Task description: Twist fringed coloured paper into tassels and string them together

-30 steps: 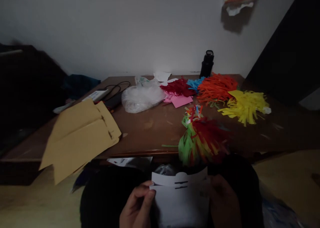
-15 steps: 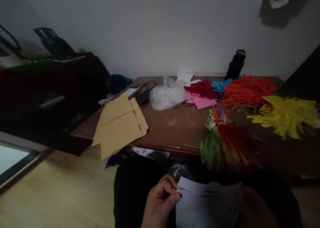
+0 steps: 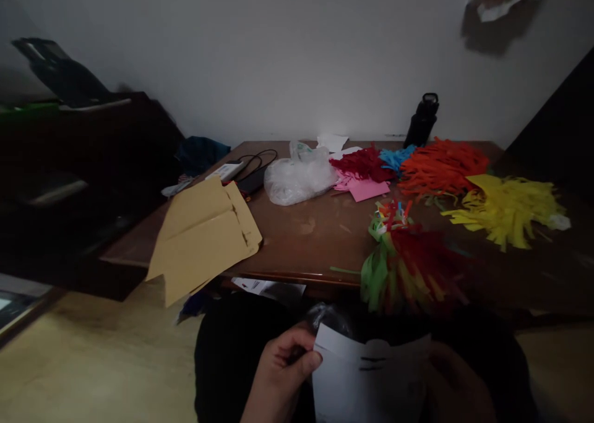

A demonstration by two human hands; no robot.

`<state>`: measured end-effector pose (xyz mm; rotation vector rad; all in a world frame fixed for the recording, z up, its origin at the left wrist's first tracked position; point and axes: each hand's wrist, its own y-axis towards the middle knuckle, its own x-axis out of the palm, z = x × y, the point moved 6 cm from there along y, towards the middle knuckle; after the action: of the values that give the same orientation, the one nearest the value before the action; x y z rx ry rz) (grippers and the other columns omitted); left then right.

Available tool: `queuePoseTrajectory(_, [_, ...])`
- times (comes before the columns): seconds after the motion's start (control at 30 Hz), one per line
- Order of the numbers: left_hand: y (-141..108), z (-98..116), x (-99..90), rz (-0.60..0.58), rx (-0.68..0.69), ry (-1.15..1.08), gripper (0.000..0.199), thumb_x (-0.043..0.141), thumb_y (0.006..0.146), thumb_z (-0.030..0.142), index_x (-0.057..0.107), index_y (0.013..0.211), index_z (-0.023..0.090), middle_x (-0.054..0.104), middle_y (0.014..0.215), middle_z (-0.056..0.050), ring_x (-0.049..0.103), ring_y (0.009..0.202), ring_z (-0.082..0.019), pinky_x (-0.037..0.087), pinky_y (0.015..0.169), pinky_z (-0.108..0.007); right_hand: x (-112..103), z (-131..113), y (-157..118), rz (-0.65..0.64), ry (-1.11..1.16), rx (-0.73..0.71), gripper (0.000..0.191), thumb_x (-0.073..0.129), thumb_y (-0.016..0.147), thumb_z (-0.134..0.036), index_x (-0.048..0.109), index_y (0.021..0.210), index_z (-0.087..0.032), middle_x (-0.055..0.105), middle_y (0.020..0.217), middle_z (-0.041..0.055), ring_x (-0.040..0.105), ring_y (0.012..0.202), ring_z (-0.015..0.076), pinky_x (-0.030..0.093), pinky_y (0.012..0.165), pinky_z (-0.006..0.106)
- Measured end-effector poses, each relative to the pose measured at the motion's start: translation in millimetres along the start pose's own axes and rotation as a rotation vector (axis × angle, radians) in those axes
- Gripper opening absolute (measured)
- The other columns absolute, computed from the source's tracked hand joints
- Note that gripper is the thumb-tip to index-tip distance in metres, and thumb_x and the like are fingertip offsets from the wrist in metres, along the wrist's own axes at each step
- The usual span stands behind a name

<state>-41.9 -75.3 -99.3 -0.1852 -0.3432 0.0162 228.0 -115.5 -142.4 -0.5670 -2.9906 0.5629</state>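
Note:
A white paper sheet [image 3: 369, 380] with two dark slits near its top is held upright over my lap. My left hand [image 3: 285, 367] pinches its upper left corner between thumb and fingers. My right hand [image 3: 455, 380], dim in shadow, grips the sheet's right edge, its fingers partly hidden. Beyond the sheet, a bundle of green, red and yellow paper strips [image 3: 403, 268] hangs over the table's front edge. Clear plastic [image 3: 329, 318] lies just behind the sheet's top left.
On the brown table [image 3: 297, 243] are tan cardboard [image 3: 204, 237], a plastic bag [image 3: 299, 179], pink paper [image 3: 369, 190], dark red strips [image 3: 364, 164], blue strips [image 3: 396, 158], orange strips [image 3: 440, 166], yellow strips [image 3: 515, 209] and a black bottle [image 3: 421, 121].
The view has turned slightly right, so the table's things sit further left in the picture. Both hands keep their hold on the white sheet.

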Motion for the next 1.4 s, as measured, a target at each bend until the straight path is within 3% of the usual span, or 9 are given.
queuePoseTrajectory(0.3, [11.2, 8.6, -2.3, -0.164, 0.093, 0.192, 0.033, 0.081, 0.068, 0.046, 0.069, 0.06, 0.016, 0.059, 0.063, -0.002, 0.052, 0.061, -0.016, 0.043, 0.057, -0.024, 11.7, -35.2, -3.5, -0.097, -0.196, -0.314, 0.019, 0.064, 0.078, -0.036, 0.073, 0.067, -0.023, 0.067, 0.066, 0.0003, 0.065, 0.066, 0.0202, 0.053, 0.061, 0.023])
queuePoseTrajectory(0.5, [9.1, 23.0, -10.9, 0.023, 0.285, 0.482, 0.03, 0.077, 0.074, 0.034, 0.057, 0.057, 0.019, 0.055, 0.063, 0.002, 0.052, 0.059, -0.015, 0.043, 0.054, -0.021, 18.1, -49.7, -10.0, -0.144, -0.262, -0.434, 0.026, 0.061, 0.082, -0.04, 0.069, 0.065, -0.022, 0.064, 0.062, -0.0003, 0.061, 0.062, 0.0177, 0.048, 0.058, 0.021])
queuePoseTrajectory(0.77, [8.6, 22.8, 3.4, -0.048, 0.232, 0.407, 0.04, 0.07, 0.076, 0.055, 0.066, 0.058, 0.019, 0.061, 0.066, -0.001, 0.056, 0.061, -0.017, 0.044, 0.056, -0.023, 18.3, -55.0, -10.6, -0.099, -0.374, -0.552, 0.035, 0.055, 0.086, -0.041, 0.065, 0.059, -0.02, 0.061, 0.056, -0.0013, 0.057, 0.052, 0.0146, 0.042, 0.05, 0.02])
queuePoseTrajectory(0.97, [-1.4, 28.2, 5.5, 0.12, 0.46, 0.622, 0.036, 0.065, 0.086, 0.039, 0.051, 0.058, 0.02, 0.05, 0.06, 0.003, 0.047, 0.056, -0.013, 0.039, 0.055, -0.022, 21.2, -52.2, -6.7, -0.215, -0.291, -0.463, 0.03, 0.055, 0.084, -0.039, 0.068, 0.062, -0.022, 0.062, 0.058, -0.0021, 0.061, 0.056, 0.0164, 0.046, 0.053, 0.021])
queuePoseTrajectory(1.03, [1.9, 28.2, 7.4, 0.047, 0.462, 0.604, 0.036, 0.063, 0.087, 0.042, 0.054, 0.061, 0.02, 0.052, 0.062, 0.002, 0.05, 0.057, -0.014, 0.041, 0.055, -0.022, 18.6, -48.2, -1.4, -0.18, -0.283, -0.419, 0.028, 0.057, 0.083, -0.038, 0.069, 0.063, -0.022, 0.063, 0.059, -0.0019, 0.061, 0.058, 0.0171, 0.047, 0.054, 0.021])
queuePoseTrajectory(1.13, [11.7, 31.0, 14.7, -0.224, 0.448, 0.611, 0.035, 0.06, 0.088, 0.05, 0.066, 0.071, 0.02, 0.063, 0.072, -0.002, 0.059, 0.065, -0.017, 0.047, 0.059, -0.023, 14.2, -40.9, 6.9, -0.104, -0.266, -0.358, 0.031, 0.06, 0.082, -0.042, 0.067, 0.06, -0.021, 0.063, 0.059, -0.0012, 0.061, 0.059, 0.0178, 0.048, 0.054, 0.022])
queuePoseTrajectory(1.23, [18.2, 35.5, 20.1, -0.42, 0.463, 0.736, 0.023, 0.059, 0.091, 0.04, 0.071, 0.084, 0.022, 0.07, 0.082, -0.005, 0.066, 0.075, -0.02, 0.051, 0.067, -0.025, 15.2, -39.8, 10.7, -0.102, -0.244, -0.338, 0.033, 0.062, 0.082, -0.045, 0.069, 0.062, -0.02, 0.066, 0.062, 0.0004, 0.063, 0.061, 0.0194, 0.05, 0.055, 0.024])
queuePoseTrajectory(1.3, [20.0, 39.9, 21.7, -0.412, 0.521, 0.804, 0.017, 0.057, 0.093, 0.028, 0.07, 0.085, 0.022, 0.068, 0.075, -0.003, 0.065, 0.069, -0.017, 0.05, 0.063, -0.023, 17.8, -46.5, 10.8, -0.126, -0.251, -0.36, 0.029, 0.063, 0.082, -0.044, 0.073, 0.07, -0.02, 0.071, 0.069, 0.0017, 0.067, 0.066, 0.0206, 0.053, 0.058, 0.025])
queuePoseTrajectory(1.4, [17.1, 49.0, 24.3, -0.273, 0.683, 0.826, 0.015, 0.055, 0.092, 0.02, 0.069, 0.086, 0.022, 0.062, 0.067, 0.0, 0.061, 0.061, -0.016, 0.048, 0.055, -0.022, 23.8, -66.1, 10.9, -0.218, -0.251, -0.434, 0.022, 0.065, 0.081, -0.038, 0.077, 0.091, -0.022, 0.077, 0.087, 0.0026, 0.071, 0.077, 0.0219, 0.056, 0.068, 0.027])
